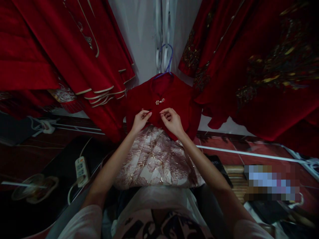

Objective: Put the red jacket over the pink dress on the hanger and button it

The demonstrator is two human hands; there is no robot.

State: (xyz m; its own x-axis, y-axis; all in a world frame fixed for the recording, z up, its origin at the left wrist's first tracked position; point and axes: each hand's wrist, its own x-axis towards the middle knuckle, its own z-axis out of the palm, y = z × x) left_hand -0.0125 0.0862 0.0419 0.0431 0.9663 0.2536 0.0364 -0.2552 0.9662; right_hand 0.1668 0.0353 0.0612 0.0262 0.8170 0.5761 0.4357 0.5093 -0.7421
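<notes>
A red jacket (179,96) hangs in front of me on a blue hanger (170,61), with a jewelled clasp (159,101) below its collar. Over the lower front of the jacket, my left hand (141,120) is closed in a pinch, thumb against fingers. My right hand (172,121) pinches just to its right, the fingertips of both hands a short gap apart. Whatever lies between the fingertips is too small to make out. Below the hands, a pale pink and gold brocade skirt (157,156) spreads toward my lap.
Red garments with pale piping (94,73) hang at left; red embroidered garments (261,76) hang at right. A power strip (81,171) and a clear plastic container (30,191) rest on a black surface at left. A white rail (244,153) runs low at right.
</notes>
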